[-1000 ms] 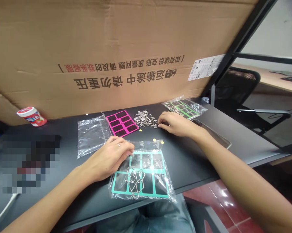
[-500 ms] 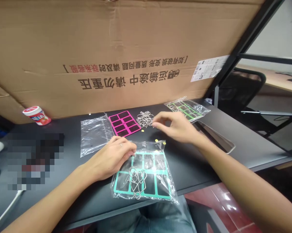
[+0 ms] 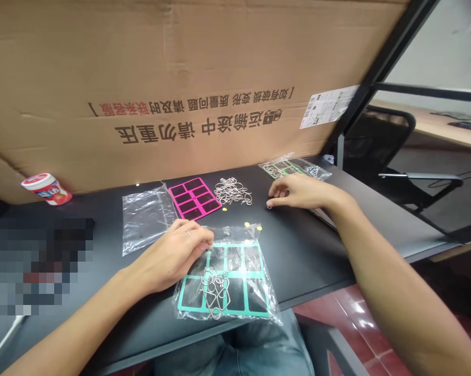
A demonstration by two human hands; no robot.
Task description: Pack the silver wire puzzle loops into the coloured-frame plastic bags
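Cardboard sheet point(image 3: 141, 68) leans up behind everything, printed w/ Chinese in black & red, paper label near its R end. Black surface point(image 3: 309, 245) runs below it, mesh chair point(image 3: 376, 141) past the far R corner. Nearest me on the surface: clear bag point(image 3: 272, 308) w/ teal frame point(image 3: 220, 309) in it, bent wire puzzles point(image 3: 215, 292) over the frame's lower L cells; can't tell if they're inside or on top of the bag. Farther back: flat clear bag point(image 3: 145, 219), pink frame point(image 3: 194, 197) lying loose, green frame point(image 3: 286, 167) in its own bag, red-lidded tub point(image 3: 47, 189) far L.

L hand point(image 3: 173, 256) half open, relaxed, fingertips resting on the bag's top L area, no real grip. R hand point(image 3: 298, 191) out on the surface, fingers bunched, thumb & index tips close over small wire ring point(image 3: 269, 207); can't tell if it's actually gripped. Wire pile point(image 3: 231, 190) sits between pink frame & R hand, tiny yellow dot point(image 3: 224, 209) just below it.

Thin wire lies flat, so best to pinch from above w/ fingertips, not scrape it along. L hand's weight keeps the bag from sliding.
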